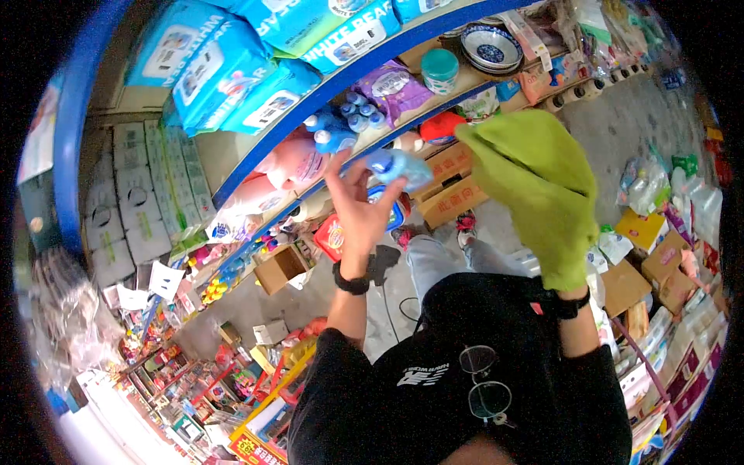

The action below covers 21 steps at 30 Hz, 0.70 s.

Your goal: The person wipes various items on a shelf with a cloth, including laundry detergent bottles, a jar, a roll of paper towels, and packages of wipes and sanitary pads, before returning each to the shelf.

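"What does the left hand point(361, 213) have?"

"A blue bottle point(401, 167). It sits just off the middle of the view, toward one o'clock, and the fingers point(335, 177) are clamped on it, the thumb along its lower side."

"And the right hand point(559, 221)?"

"Between two and three o'clock, covered by a green cloth point(527, 159). The cloth hides those fingers, so I can't tell whether they're apart or together."

"How do the two hands stand to each other?"

"Well apart, with brown cartons point(449, 200) showing between them at two o'clock."

"What's around the bottle?"

"Toward eleven o'clock, more blue bottles point(332, 135) stand on the shelf point(460, 91), with pink containers point(293, 161) just beside them. A purple bag point(394, 87) lies past twelve; a teal tub point(439, 70) and stacked bowls point(492, 48) are near one."

"And lower down?"

"An open cardboard box point(281, 270) at eight o'clock, and a dark band point(350, 280) around the left wrist."
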Each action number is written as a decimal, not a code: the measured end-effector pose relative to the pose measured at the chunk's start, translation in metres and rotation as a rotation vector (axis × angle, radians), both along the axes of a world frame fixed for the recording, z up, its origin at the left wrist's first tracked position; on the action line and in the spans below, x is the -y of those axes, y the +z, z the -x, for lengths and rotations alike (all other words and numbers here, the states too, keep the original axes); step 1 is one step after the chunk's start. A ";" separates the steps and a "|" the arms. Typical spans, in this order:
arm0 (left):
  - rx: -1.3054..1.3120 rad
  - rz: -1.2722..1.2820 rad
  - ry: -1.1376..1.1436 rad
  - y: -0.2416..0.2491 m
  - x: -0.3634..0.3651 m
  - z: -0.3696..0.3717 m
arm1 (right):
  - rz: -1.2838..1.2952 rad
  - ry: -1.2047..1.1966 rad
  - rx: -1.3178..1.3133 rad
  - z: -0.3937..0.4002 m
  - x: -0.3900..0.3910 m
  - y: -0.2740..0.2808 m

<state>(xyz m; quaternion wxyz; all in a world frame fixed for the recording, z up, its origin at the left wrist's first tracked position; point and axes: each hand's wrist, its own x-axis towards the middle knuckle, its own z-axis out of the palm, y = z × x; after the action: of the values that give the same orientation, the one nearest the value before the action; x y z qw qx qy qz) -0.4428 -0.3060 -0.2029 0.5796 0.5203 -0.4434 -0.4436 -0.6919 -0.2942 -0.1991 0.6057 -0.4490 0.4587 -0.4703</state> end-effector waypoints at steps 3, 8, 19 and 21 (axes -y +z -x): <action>0.099 0.002 -0.149 0.033 -0.020 0.027 | -0.021 0.186 0.222 -0.019 -0.008 0.010; 0.547 0.183 -0.105 0.072 -0.040 0.056 | 0.024 0.374 0.286 -0.017 -0.008 0.013; 0.574 0.367 -0.016 0.090 -0.057 0.073 | 0.046 0.416 0.477 -0.008 -0.017 0.029; 0.373 0.261 -0.102 0.095 -0.060 0.072 | 0.162 0.389 0.284 -0.008 -0.016 0.031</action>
<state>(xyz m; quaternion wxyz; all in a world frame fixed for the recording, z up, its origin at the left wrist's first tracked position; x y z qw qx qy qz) -0.5145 -0.2461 -0.1074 0.5268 0.4910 -0.6220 -0.3075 -0.6836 -0.2784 -0.1682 0.7052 -0.5054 0.2345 -0.4386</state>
